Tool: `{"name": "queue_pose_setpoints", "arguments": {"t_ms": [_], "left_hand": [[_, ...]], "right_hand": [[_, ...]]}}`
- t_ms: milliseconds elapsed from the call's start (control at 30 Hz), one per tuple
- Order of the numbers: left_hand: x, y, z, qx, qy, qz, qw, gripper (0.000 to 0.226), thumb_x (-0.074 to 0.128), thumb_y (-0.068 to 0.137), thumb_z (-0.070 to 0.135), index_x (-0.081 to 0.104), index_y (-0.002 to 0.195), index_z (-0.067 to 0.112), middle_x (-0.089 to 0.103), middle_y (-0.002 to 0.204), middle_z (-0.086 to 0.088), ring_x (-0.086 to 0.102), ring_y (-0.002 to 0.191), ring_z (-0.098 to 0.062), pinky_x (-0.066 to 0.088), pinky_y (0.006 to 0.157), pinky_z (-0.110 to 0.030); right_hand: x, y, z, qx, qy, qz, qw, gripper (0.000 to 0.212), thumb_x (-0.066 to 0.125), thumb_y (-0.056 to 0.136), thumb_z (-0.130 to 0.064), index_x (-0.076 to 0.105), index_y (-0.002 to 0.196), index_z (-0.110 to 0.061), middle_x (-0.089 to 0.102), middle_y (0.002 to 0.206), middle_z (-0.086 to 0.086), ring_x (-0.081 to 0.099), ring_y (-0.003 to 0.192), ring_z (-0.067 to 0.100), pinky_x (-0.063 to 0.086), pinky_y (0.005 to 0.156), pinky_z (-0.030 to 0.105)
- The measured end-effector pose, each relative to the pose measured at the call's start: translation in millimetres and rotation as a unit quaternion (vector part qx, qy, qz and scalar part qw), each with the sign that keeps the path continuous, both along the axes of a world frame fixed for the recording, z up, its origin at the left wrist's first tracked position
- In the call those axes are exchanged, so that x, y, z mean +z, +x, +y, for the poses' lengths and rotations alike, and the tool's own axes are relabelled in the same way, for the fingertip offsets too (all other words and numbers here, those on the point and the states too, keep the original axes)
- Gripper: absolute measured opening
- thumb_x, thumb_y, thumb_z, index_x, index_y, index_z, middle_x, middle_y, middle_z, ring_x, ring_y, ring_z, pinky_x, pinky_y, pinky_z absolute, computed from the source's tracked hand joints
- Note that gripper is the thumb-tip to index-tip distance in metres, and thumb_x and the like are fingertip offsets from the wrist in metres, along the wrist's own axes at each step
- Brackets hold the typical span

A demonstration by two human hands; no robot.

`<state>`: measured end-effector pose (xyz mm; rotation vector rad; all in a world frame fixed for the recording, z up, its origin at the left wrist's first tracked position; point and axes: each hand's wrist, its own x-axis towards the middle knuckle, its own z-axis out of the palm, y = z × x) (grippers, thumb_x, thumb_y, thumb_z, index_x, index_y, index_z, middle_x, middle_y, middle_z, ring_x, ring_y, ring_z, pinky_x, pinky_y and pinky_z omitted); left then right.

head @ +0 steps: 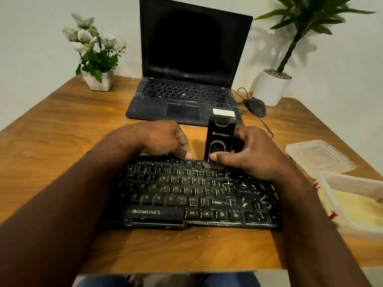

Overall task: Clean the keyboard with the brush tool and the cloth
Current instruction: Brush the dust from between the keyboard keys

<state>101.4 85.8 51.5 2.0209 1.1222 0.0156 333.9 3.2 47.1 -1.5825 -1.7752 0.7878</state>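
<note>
Warm dim indoor light, plant [306, 27] shadows on wall [31, 38], wide-angle edge bending, soft focus.

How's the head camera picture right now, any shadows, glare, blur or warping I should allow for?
Head view: light is even, with no glare on the keyboard; the tall plant throws a soft shadow on the wall; wide-angle warping bows the table edges and stretches the forearms; the container at right is slightly blurred.

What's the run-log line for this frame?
phase: brushing | right hand: holds brush tool upright, bristles on keyboard top row | left hand: steadies keyboard | cloth: unseen
</note>
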Motion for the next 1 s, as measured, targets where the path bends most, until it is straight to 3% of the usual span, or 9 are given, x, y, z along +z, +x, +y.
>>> {"name": "queue_pose_setpoints", "arguments": {"t_ms": [133, 200, 267, 400, 567, 633, 733, 867, 1000], "left_hand": [[-0.5, -0.4, -0.2, 0.001, -0.005, -0.007, 1.000, 0.018, 0.072, 0.094, 0.031, 0.079, 0.088, 0.015, 0.077, 0.076, 0.007, 0.068, 0.067, -0.002, 0.049, 0.079, -0.032], [-0.7, -0.7, 0.3, 0.000, -0.008, -0.007, 1.000, 0.019, 0.072, 0.095, 0.031, 0.078, 0.089, 0.014, 0.078, 0.078, 0.005, 0.069, 0.069, -0.004, 0.050, 0.079, -0.032], [-0.8, -0.5, 0.4, 0.001, -0.016, -0.012, 1.000, 0.019, 0.071, 0.094, 0.030, 0.078, 0.089, 0.013, 0.078, 0.079, 0.003, 0.069, 0.070, -0.006, 0.049, 0.078, -0.031], [-0.7, -0.2, -0.5, 0.003, -0.010, -0.007, 1.000, 0.020, 0.071, 0.095, 0.031, 0.077, 0.086, 0.015, 0.074, 0.070, 0.008, 0.065, 0.061, -0.001, 0.047, 0.074, -0.031], [-1.2, -0.5, -0.3, 0.002, -0.010, -0.005, 1.000, 0.018, 0.070, 0.096, 0.028, 0.077, 0.088, 0.013, 0.075, 0.073, 0.008, 0.066, 0.065, -0.003, 0.050, 0.078, -0.034], [-0.8, 0.0, -0.6, 0.003, -0.007, -0.005, 1.000, 0.019, 0.071, 0.096, 0.029, 0.077, 0.089, 0.013, 0.075, 0.073, 0.007, 0.066, 0.065, -0.003, 0.049, 0.077, -0.032], [-0.7, -0.2, -0.8, 0.005, -0.006, -0.004, 1.000, 0.020, 0.071, 0.095, 0.030, 0.078, 0.090, 0.013, 0.076, 0.075, 0.006, 0.067, 0.066, -0.002, 0.050, 0.080, -0.033], [-1.3, 0.4, -0.6, 0.004, 0.004, -0.002, 1.000, 0.019, 0.071, 0.096, 0.029, 0.079, 0.090, 0.012, 0.078, 0.080, 0.003, 0.068, 0.071, -0.009, 0.055, 0.086, -0.040], [-0.3, 1.3, 0.2, 0.001, 0.015, 0.011, 1.000, 0.018, 0.070, 0.098, 0.026, 0.079, 0.090, 0.013, 0.077, 0.079, 0.003, 0.067, 0.068, -0.006, 0.055, 0.082, -0.039]], "right_hand": [[0.6, 3.0, 3.4, -0.059, 0.051, -0.058, 0.995, 0.065, 0.090, 0.075, -0.031, 0.063, 0.134, -0.023, 0.071, 0.121, -0.010, 0.068, 0.100, 0.002, 0.055, 0.085, 0.019], [-0.9, 9.8, 2.3, -0.044, 0.033, -0.019, 0.998, 0.062, 0.091, 0.074, -0.032, 0.066, 0.129, -0.021, 0.074, 0.116, -0.005, 0.073, 0.096, 0.009, 0.060, 0.082, 0.028], [0.4, 7.5, -1.0, -0.009, 0.004, 0.017, 1.000, 0.055, 0.090, 0.075, -0.027, 0.067, 0.124, -0.019, 0.076, 0.110, -0.003, 0.076, 0.091, 0.011, 0.062, 0.073, 0.027], [0.4, 4.9, 1.7, -0.055, 0.056, -0.062, 0.995, 0.064, 0.090, 0.076, -0.029, 0.064, 0.134, -0.020, 0.072, 0.118, -0.007, 0.070, 0.100, 0.008, 0.056, 0.081, 0.019], [1.4, 4.0, -5.5, 0.009, 0.018, 0.032, 0.999, 0.049, 0.090, 0.075, -0.024, 0.069, 0.119, -0.020, 0.077, 0.107, -0.005, 0.075, 0.089, 0.008, 0.062, 0.075, 0.026], [-1.3, 0.5, -1.8, 0.007, 0.038, -0.023, 0.999, 0.056, 0.089, 0.076, -0.025, 0.065, 0.127, -0.024, 0.072, 0.112, -0.011, 0.072, 0.089, 0.001, 0.059, 0.076, 0.017], [8.2, 5.8, 0.3, -0.017, 0.097, -0.083, 0.992, 0.052, 0.090, 0.076, -0.029, 0.063, 0.119, -0.039, 0.067, 0.098, -0.026, 0.063, 0.088, -0.018, 0.045, 0.069, 0.001], [18.3, 17.9, -1.3, 0.070, 0.015, -0.052, 0.996, 0.046, 0.089, 0.075, -0.025, 0.069, 0.116, -0.030, 0.076, 0.100, -0.014, 0.070, 0.092, -0.004, 0.055, 0.074, 0.012], [15.6, 15.5, 8.6, 0.050, 0.052, -0.100, 0.992, 0.049, 0.089, 0.075, -0.028, 0.067, 0.120, -0.032, 0.072, 0.104, -0.018, 0.068, 0.094, -0.007, 0.055, 0.080, 0.013]]}}
